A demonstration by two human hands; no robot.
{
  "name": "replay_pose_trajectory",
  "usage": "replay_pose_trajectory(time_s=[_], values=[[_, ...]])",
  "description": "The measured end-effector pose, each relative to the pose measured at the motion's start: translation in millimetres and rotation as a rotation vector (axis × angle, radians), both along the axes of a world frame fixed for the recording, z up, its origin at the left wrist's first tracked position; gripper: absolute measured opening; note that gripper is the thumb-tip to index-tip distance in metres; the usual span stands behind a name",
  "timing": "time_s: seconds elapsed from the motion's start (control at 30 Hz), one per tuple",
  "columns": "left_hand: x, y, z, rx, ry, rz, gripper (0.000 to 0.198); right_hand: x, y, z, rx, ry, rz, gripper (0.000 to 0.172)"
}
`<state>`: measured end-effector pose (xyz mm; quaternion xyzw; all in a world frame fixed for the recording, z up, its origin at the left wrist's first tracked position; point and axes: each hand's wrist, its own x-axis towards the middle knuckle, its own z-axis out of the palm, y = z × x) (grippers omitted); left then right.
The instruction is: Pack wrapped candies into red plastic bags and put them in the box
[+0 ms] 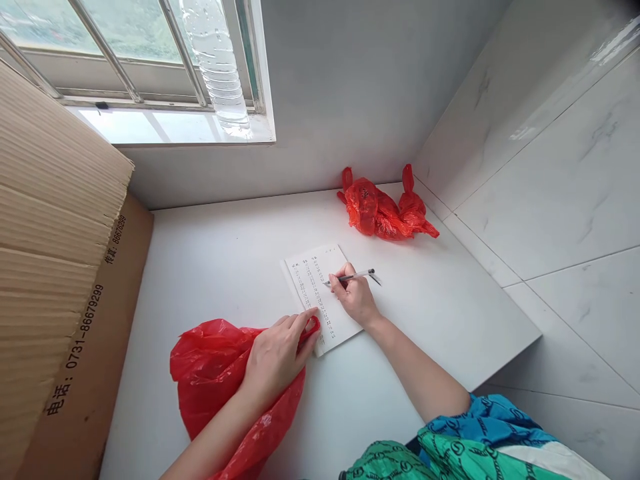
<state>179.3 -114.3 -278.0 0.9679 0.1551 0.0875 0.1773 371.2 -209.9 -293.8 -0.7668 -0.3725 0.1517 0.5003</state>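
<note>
Pen [357,275] is sitting clamped in the fingers of the right hand [354,297]. Left hand [277,357] is lying, fingers together, on a red bag [215,377], risking dragging the paper [313,280].

A red plastic bag [220,380], a 2nd red bag [377,210], white paper [313,283] with dark handwritten columns, a white counter [220,267], grey-veined white wall tiles [545,167], brown cardboard [55,267] with black print, and a sleeve [480,423] patterned in black on green and blue.
</note>
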Motion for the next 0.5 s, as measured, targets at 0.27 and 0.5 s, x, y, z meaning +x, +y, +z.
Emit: replay_pose_trajectory(time_s=[0.27,0.5], values=[[0.0,0.6,0.2,-0.016,0.019,-0.002,0.033,0.7,0.4,0.4,0.001,0.021,-0.030,0.026],[1.3,1.2,1.2,-0.038,0.056,0.012,0.034,5.3,2.6,-3.9,0.201,0.244,-0.091,0.032]])
